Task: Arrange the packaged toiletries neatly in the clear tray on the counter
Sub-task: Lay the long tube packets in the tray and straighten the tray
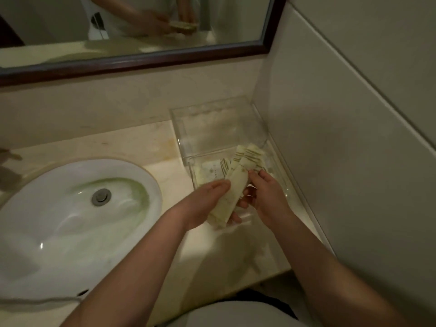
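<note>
A clear plastic tray [188, 123] stands in the counter's far right corner against the wall. Both my hands hold a bundle of long cream toiletry packets [236, 180] with striped ends, just above the tray's near edge. My left hand [207, 199] cups the bundle from below and the left. My right hand [266, 194] grips it from the right. One more flat packet [212, 172] lies on the tray's floor under the bundle. The lower ends of the packets are hidden in my palms.
A white oval sink [59, 220] with a metal drain [101, 196] fills the left of the beige counter [141, 147]. A dark-framed mirror [271, 43] hangs above. The white tiled wall [354, 138] closes the right side.
</note>
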